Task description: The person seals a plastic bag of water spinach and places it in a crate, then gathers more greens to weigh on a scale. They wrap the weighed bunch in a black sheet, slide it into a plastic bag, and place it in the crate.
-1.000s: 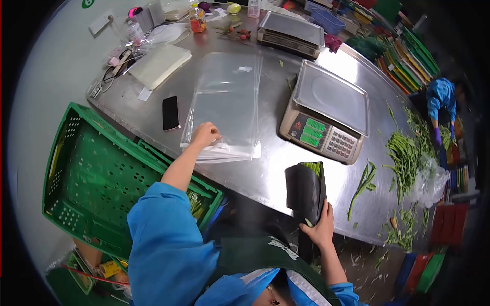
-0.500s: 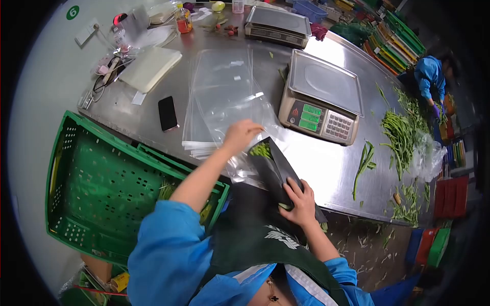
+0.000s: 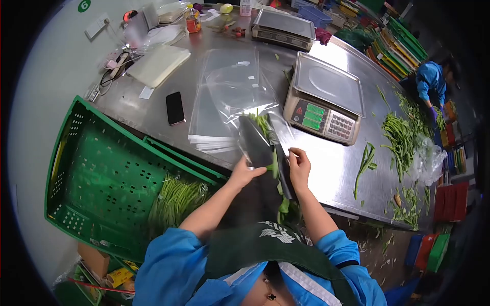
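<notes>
Evidently both hands are at work on a clear plastic bag [image 3: 251, 102] that lies slanting over the table's near edge, its open end towards the person. A dark sleeve [image 3: 256, 142], wrapped around leafy green vegetables [image 3: 276, 164], sits partly inside it, with green tips showing beyond the sleeve. The right hand [image 3: 300, 166] has thumb and fingertips pinched on the bag's right edge; the left hand [image 3: 245, 174] is at the opposite edge, thumb stretched over the dark sleeve, though I cannot tell whether its fingers are clamped. More flat bags [image 3: 213, 143] lie beneath on the metal table [image 3: 326, 178], between a smartphone [image 3: 175, 108] and a digital weighing scale [image 3: 326, 97].
</notes>
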Available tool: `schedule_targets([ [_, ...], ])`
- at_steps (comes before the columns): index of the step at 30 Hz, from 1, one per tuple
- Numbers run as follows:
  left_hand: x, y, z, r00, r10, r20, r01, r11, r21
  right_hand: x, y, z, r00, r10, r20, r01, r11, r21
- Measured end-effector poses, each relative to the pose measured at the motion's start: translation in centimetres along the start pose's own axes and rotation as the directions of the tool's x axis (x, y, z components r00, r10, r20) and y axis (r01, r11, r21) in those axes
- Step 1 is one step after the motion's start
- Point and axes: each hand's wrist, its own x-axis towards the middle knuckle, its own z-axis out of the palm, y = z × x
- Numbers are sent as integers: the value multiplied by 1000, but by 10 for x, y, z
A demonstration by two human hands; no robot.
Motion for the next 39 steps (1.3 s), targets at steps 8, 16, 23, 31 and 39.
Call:
schedule_targets([
  [8,7,38,-18,974,-214,-73,224,960,168,77,19,2,901,-269,341,389,847,-362],
  [16,12,31,-14,914,-71,-400,358,606,711,109,28,-22,916,179,360,181,617,-766],
  [23,-81,22,-3,843,537,-34,-135,272,953,-16,16,-70,745,-287,602,666,269,-696],
  [31,-77,122,8,808,482,-338,-306,834,459,21,-73,-81,773,-496,396,626,696,-352],
  [39,-29,325,10,888,441,-131,-460,842,-282,21,-327,-78,349,-928,131,880,277,-385],
])
